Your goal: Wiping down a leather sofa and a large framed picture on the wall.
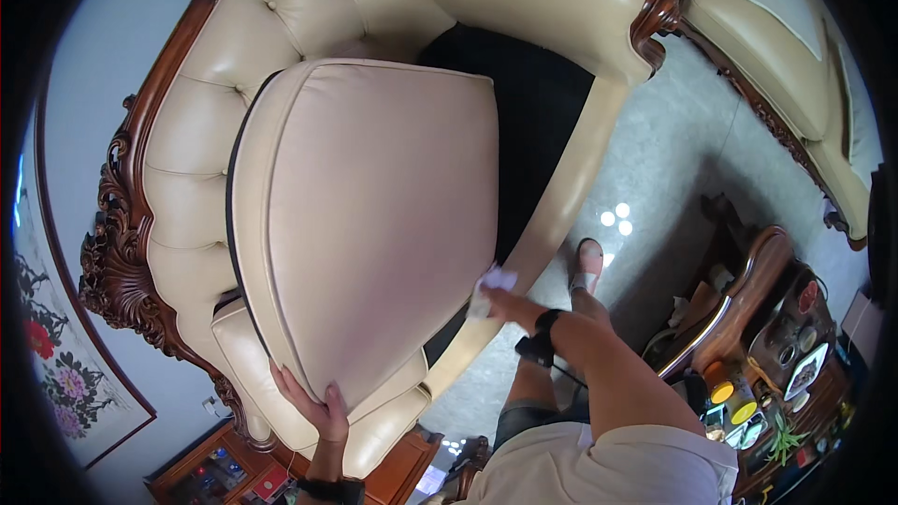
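Observation:
A large cream seat cushion [383, 196] stands tilted up on the sofa, leaning toward the buttoned backrest [201, 136]. With its thumb on the face and fingers along the border, my left hand [316, 407] grips the cushion's lower edge. My right hand [505, 306] holds a crumpled white cloth [485, 292] at the sofa's front rail [552, 215], close to the cushion's edge. Black seat lining [543, 103] shows where the cushion is lifted. Another cream cushion [253, 341] lies partly behind the raised one.
Carved dark wood [122, 262] frames the sofa back. To the right stands a wooden tea table [739, 309] with jars, a tray and a small plant. A second cream sofa [776, 65] is at the upper right. A wooden cabinet [210, 468] stands at the lower left.

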Demonstrator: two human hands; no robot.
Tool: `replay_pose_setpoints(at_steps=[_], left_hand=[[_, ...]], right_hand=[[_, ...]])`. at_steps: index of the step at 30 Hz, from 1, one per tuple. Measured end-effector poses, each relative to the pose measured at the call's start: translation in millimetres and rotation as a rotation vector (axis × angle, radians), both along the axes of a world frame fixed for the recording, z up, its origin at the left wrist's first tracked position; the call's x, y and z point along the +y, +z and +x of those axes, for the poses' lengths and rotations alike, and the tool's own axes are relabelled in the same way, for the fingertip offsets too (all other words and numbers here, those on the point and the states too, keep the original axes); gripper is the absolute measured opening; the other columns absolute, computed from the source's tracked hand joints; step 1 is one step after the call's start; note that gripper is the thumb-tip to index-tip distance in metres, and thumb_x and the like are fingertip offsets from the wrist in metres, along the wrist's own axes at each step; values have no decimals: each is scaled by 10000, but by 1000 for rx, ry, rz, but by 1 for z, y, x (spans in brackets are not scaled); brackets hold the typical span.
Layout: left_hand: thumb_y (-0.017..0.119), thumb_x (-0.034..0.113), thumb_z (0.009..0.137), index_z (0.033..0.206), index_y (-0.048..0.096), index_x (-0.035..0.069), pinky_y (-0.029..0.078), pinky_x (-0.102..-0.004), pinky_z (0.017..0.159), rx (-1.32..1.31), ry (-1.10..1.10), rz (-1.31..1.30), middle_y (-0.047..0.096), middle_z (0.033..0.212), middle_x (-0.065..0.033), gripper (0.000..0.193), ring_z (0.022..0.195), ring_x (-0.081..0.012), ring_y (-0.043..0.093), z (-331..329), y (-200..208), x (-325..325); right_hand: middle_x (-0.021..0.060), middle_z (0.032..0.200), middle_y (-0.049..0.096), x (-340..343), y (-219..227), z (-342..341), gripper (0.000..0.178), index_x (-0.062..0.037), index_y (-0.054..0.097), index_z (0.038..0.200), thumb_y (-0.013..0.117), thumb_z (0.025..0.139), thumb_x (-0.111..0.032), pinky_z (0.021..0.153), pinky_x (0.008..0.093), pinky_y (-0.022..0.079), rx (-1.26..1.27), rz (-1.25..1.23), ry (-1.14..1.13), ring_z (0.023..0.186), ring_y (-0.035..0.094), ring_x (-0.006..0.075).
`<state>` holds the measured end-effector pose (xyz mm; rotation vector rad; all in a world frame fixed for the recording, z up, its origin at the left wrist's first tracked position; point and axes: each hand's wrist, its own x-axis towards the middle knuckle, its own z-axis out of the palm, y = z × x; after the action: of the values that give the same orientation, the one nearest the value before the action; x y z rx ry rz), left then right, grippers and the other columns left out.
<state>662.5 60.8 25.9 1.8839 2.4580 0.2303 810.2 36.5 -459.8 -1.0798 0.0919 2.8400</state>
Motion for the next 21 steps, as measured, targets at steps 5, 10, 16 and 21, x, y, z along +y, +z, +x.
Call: replay_pose_setpoints(at_steps=[5, 10, 16, 21], left_hand=[[532, 310, 938, 1500, 226, 0, 178, -493, 1147, -3, -62, 67, 179, 1551, -244, 711, 1431, -396, 199, -17, -17, 18], [558, 309, 907, 1461, 323, -12, 201, -503, 1128, -48, -100, 155, 242, 1524, -264, 682, 1399, -427, 248, -26, -5, 18], [594, 375, 876, 1427, 404, 19, 250, -539, 1082, 64, -141, 210, 339, 1474, -265, 683, 1345, -459, 320, -18, 0, 14], [615, 457, 867, 1417, 439, 80, 279, -558, 1058, 117, -174, 265, 372, 1473, -217, 690, 1336, -448, 347, -16, 1, 11]], right_hand=[[105, 1264, 554, 32, 132, -24, 460, -138, 402, 1335, 500, 974, -406, 921, 513, 514, -278, -373, -183, 1167, 574, 322], [100, 1261, 565, 78, 223, 9, 421, -110, 451, 1298, 484, 993, -397, 856, 474, 542, -81, -183, -222, 1081, 622, 302], [63, 1122, 648, 204, 335, 63, 449, -47, 568, 1209, 541, 971, -427, 935, 376, 459, -235, 395, -297, 1129, 573, 209], [32, 1078, 636, 257, 430, 89, 487, -23, 602, 1212, 555, 969, -442, 914, 307, 414, -501, 1036, -517, 1015, 537, 122]])
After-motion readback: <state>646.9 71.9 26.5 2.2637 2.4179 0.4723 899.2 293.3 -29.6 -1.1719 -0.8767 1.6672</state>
